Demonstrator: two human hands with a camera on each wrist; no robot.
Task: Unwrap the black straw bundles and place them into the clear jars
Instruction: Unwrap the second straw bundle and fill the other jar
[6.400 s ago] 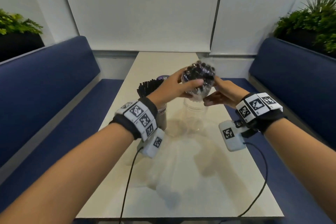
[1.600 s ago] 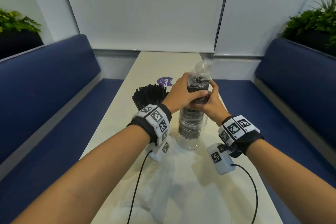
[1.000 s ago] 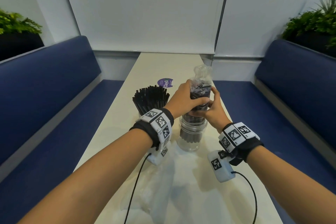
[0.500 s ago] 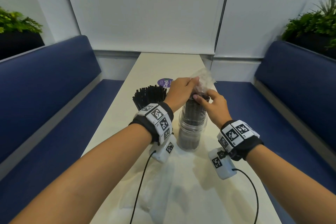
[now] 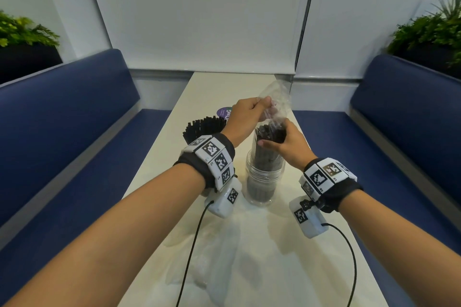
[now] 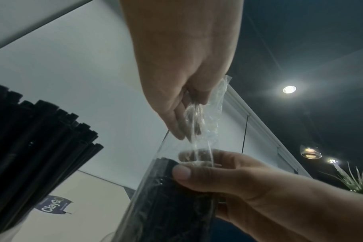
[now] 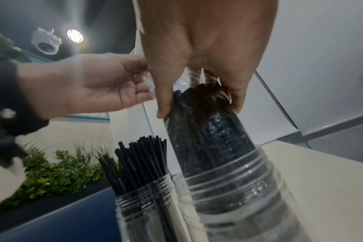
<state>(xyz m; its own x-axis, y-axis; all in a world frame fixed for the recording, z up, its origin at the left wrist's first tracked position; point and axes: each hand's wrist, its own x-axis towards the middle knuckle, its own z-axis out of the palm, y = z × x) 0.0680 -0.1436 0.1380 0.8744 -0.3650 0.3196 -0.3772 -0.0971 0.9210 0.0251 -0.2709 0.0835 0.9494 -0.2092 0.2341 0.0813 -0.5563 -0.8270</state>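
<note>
Right hand (image 5: 287, 146) grips straw bundle (image 5: 268, 154) below it

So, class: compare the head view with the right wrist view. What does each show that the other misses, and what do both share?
Only the head view shows the loose plastic wrap lying on the table, the purple sticker and the blue benches.

Only the right wrist view shows the threaded rims of both clear jars up close, and a ceiling camera.

Both show the left hand pinching the wrapper, the right hand gripping the straw bundle, and the filled jar.
</note>
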